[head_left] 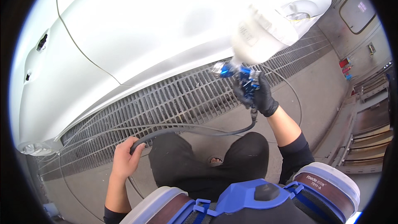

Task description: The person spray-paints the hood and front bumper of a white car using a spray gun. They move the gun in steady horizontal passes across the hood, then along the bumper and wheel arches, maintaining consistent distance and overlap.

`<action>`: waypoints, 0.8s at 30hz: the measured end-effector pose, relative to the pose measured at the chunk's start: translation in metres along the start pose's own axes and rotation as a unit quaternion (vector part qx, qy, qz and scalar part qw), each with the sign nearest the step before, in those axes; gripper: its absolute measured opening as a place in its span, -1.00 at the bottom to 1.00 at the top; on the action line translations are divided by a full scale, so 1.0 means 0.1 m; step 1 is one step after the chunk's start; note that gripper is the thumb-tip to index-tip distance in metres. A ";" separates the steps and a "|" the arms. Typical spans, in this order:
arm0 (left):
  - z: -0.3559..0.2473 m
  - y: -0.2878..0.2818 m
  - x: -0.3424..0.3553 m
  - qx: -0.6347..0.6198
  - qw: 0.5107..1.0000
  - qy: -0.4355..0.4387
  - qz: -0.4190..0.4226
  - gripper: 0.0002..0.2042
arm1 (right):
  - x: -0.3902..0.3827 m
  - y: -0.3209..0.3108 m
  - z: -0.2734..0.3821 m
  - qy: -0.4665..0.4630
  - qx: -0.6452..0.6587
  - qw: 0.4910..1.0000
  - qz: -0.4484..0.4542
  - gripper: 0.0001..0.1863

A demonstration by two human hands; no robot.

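White veh. body — largest item on site, smooth panels spanning the top of view; finish quality can't be judged. Next, floor grating, slotted strip running along the lower body edge. Then dark hose, thick, from L grip across past both knees, rising to the base of the gun. Then pale cup, mounted atop blue spray gun. Gun loc.: R of centre, by the lower panels in view, nozzle pointing L. Gap to bodywork: can't tell.

R grip, black-gloved, clenched around gun handle; trigger pos. unclear. L grip, bare, closed on hose, left of the knees.

Step in hand, insp. judgement: coating the lower panels, or readying for a pass — no spray visible to settle it. Next move calls for an even standoff, gun square w/ the panel contour, hose slack kept off bodywork.
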State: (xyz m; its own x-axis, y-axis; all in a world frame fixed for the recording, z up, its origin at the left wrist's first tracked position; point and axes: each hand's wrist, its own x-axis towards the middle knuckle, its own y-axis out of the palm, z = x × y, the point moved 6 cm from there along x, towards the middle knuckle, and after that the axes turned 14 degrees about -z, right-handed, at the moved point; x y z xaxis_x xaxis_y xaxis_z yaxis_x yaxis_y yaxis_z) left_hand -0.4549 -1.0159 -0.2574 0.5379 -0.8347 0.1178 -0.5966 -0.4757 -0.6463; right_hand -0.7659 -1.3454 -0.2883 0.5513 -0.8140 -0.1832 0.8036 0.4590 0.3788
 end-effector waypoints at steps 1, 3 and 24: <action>0.02 -0.02 0.03 -0.004 1.000 0.011 0.013 -0.86 | -0.04 0.14 -0.06 0.014 -0.001 0.999 0.042 -0.07; 0.11 -0.04 0.06 0.004 0.998 0.004 0.057 -0.85 | -0.13 0.27 -0.05 0.034 -0.032 0.996 0.080 -0.13; 0.13 0.92 -0.02 -0.053 0.995 -0.012 0.080 -0.77 | 0.17 -1.76 1.18 -0.145 0.052 0.903 -0.401 -0.18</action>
State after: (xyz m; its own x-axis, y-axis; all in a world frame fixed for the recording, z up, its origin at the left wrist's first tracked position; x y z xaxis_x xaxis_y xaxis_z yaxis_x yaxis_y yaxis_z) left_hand -0.5034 -1.0543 -0.3269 0.4436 -0.8962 0.0014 -0.7350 -0.3647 -0.5716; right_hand -0.9244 -1.4816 -0.2508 -0.2920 -0.9361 -0.1962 0.8848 -0.3423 0.3163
